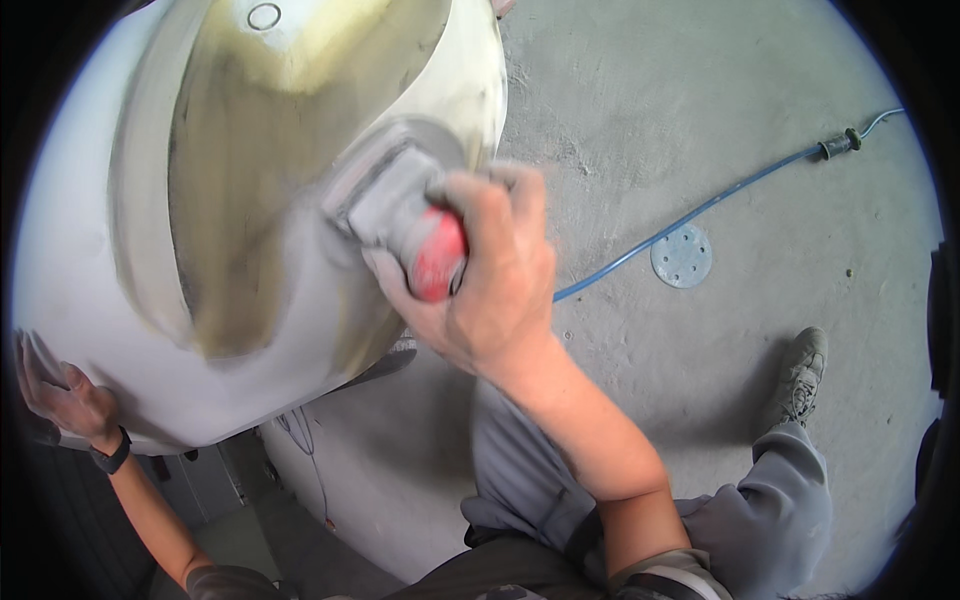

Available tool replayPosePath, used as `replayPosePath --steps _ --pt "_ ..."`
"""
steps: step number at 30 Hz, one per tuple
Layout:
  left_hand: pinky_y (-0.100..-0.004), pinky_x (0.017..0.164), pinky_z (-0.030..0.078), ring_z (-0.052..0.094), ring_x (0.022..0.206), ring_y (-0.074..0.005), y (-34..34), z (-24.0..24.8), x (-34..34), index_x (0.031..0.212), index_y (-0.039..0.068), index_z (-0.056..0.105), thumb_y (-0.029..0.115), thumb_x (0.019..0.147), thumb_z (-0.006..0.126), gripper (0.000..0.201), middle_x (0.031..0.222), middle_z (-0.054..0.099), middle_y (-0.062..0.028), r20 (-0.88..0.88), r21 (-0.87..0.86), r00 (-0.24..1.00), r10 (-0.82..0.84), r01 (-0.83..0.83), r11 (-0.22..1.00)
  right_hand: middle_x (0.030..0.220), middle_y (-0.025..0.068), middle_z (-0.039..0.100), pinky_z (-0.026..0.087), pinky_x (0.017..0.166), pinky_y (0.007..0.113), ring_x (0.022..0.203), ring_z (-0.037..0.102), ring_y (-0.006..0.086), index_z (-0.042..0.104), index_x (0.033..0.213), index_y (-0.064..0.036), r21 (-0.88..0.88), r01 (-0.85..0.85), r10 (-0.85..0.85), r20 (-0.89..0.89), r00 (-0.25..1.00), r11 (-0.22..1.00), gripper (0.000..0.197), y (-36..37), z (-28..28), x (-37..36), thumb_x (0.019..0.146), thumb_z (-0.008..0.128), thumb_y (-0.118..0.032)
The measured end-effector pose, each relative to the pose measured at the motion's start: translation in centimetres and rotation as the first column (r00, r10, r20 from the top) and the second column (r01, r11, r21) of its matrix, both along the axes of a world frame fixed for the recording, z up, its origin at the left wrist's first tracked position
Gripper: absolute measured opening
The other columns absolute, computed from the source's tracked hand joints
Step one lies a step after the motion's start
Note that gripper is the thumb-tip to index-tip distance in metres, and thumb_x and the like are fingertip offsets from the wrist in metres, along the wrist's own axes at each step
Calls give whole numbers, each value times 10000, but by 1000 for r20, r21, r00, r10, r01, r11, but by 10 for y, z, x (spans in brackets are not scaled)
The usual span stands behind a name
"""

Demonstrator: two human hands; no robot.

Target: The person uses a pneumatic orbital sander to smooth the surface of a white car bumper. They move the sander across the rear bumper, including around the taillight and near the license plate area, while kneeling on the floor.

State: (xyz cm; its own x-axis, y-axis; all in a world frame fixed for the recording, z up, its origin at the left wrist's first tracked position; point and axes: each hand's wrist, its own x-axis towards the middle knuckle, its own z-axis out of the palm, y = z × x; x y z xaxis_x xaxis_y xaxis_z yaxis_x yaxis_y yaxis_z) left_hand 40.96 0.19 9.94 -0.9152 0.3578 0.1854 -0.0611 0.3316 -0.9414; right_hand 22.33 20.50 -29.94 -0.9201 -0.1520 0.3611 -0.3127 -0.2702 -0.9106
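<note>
No readable text, no numbers (nor signs)

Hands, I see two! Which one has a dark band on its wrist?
The left hand, the one on the white panel: a dark band circles its wrist. The right hand, gripping the sander, has a bare wrist.

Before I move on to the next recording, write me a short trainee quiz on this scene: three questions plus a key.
1. What does the right hand grip?
2. True or false: both hands grip that tool.
3. What colour is the hose crossing the floor: A) red, B) blue, C) yellow?

Key:
1. A dusty grey-and-red sander.
2. False; the left hand is at the white panel, near its edge.
3. B.
</note>
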Motion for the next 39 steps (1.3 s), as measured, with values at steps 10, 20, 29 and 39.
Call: replayPosePath --steps 10,20,29,39 --pt "-508 1172 379 503 1394 -417 0 -1 0 1467 -99 487 438 1113 446 644 1490 542 -272 6 4 1000 -7 7 1000 1121 186 522 564 555 443 726 657 352 559 1221 -107 0 11 -11 -21 1000 1000 643 -2 -3 -5 686 911 -166" --pt "-490 1185 374 500 1408 -402 1 0 1 1466 -97 499 411 1117 454 619 1500 550 -256 10 18 1000 -14 14 1000 1059 156 577 560 592 421 873 640 340 592 1186 -68 63 -23 26 -42 999 998 650 -1 15 -12 661 952 -200" --pt "-482 1176 381 510 1392 -397 -2 2 3 1448 -102 516 432 1123 450 629 1480 571 -250 31 -22 999 -41 42 999 1074 216 613 551 735 467 888 644 410 583 1165 -45 -42 -35 43 221 974 999 643 -9 -37 -93 698 938 -307" --pt "-475 1161 398 538 1356 -399 -7 6 1 1425 -110 536 469 1129 438 657 1448 602 -248 32 -34 997 -64 66 997 1106 150 589 582 599 404 750 680 302 653 1138 -163 -10 3 -5 -203 979 1000 500 -23 -65 82 665 813 -137"
